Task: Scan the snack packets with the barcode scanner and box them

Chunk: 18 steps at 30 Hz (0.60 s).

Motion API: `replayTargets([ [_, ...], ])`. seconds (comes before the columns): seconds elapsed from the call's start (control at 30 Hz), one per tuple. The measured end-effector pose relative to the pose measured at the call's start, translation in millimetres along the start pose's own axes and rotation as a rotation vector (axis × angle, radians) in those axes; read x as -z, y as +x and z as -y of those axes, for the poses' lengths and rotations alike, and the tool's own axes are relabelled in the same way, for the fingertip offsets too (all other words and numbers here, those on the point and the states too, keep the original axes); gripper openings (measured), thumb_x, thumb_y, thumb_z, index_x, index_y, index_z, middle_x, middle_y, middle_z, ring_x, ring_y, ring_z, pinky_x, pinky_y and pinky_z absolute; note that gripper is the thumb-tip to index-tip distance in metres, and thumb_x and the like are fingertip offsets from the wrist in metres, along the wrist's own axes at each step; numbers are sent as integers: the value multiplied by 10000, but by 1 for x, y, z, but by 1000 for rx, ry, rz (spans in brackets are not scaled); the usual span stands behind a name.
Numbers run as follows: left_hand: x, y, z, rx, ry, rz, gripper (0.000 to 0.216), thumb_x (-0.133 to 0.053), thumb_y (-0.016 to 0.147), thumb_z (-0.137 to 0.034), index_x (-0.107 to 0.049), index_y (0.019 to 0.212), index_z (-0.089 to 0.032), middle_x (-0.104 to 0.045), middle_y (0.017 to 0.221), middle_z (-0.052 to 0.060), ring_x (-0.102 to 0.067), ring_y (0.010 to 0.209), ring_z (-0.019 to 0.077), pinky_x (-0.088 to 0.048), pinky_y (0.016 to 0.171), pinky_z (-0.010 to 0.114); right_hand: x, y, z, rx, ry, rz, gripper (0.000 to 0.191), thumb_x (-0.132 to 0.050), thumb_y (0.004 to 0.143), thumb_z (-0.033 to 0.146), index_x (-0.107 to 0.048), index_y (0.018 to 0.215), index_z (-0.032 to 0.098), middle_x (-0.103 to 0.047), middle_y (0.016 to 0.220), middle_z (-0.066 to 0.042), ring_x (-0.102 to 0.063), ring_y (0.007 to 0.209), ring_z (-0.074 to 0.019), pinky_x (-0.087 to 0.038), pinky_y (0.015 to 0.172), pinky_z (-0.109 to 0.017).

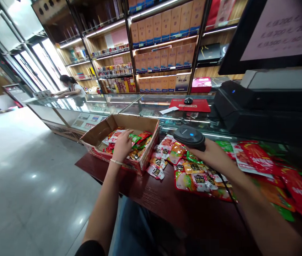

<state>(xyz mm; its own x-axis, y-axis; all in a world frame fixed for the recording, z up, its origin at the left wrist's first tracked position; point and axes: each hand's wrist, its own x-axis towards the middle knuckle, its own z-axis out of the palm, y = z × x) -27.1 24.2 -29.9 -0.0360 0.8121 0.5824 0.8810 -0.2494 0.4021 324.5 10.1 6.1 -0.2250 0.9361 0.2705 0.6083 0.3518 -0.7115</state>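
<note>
My left hand reaches into an open cardboard box and rests on the colourful snack packets inside, its fingers curled down over them. My right hand is closed round a black handheld barcode scanner with a blue light on top; its cable runs along my forearm. The scanner hovers over a loose heap of snack packets spread on the dark wooden table.
More red and green packets lie to the right. A black register and monitor stand behind them. A glass counter carries a red mat with a mouse. Shelves of boxed goods fill the back wall; another person leans on the far counter.
</note>
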Motion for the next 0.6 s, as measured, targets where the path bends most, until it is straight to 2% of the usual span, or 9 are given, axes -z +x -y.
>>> replayTargets([
  [0.1, 10, -3, -16, -16, -59, -34, 282, -481, 919, -252, -664, 1128, -205, -708, 1116, 88, -645, 1063, 235, -497, 966, 414, 2, -2, 0, 12, -2, 8, 420, -647, 761, 409, -681, 1104, 168, -725, 1100, -101, -664, 1010, -307, -528, 852, -442],
  [0.2, 18, -11, -43, -73, -100, -127, 280, -468, 948, -285, -660, 1137, -211, -706, 1107, 76, -643, 1049, 213, -493, 964, 383, 4, -3, 1, 45, 9, 9, 443, -650, 775, 411, -673, 1154, 183, -715, 1131, -91, -651, 1039, -299, -507, 901, -449],
  [0.27, 20, -21, -67, -142, -175, -121, 276, -465, 956, -276, -653, 1151, -218, -698, 1131, 71, -632, 1074, 202, -483, 987, 378, 7, -4, 2, 40, -13, -6, 438, -655, 773, 410, -681, 1151, 190, -722, 1107, -90, -654, 1023, -304, -506, 893, -457],
  [0.33, 15, -35, -92, -226, -279, -61, 283, -452, 963, -255, -646, 1168, -231, -680, 1181, 69, -610, 1127, 199, -470, 1018, 385, 9, -4, 3, 8, -53, -18, 419, -665, 759, 407, -697, 1116, 191, -731, 1065, -90, -661, 987, -313, -514, 857, -460],
  [0.47, -18, -58, -120, -329, -421, 99, 327, -415, 967, -218, -624, 1218, -247, -649, 1236, 79, -576, 1190, 208, -450, 1055, 403, 14, -5, 7, -13, -61, -24, 376, -674, 750, 406, -708, 1054, 190, -743, 962, -84, -676, 918, -302, -532, 779, -411],
  [0.6, -76, -69, -112, -228, -395, 213, 378, -448, 929, -175, -573, 1285, -198, -585, 1313, 141, -531, 1250, 252, -421, 1083, 431, 17, -7, 9, 10, -28, -39, 344, -667, 759, 405, -706, 1031, 198, -742, 869, -71, -678, 914, -296, -537, 731, -375],
])
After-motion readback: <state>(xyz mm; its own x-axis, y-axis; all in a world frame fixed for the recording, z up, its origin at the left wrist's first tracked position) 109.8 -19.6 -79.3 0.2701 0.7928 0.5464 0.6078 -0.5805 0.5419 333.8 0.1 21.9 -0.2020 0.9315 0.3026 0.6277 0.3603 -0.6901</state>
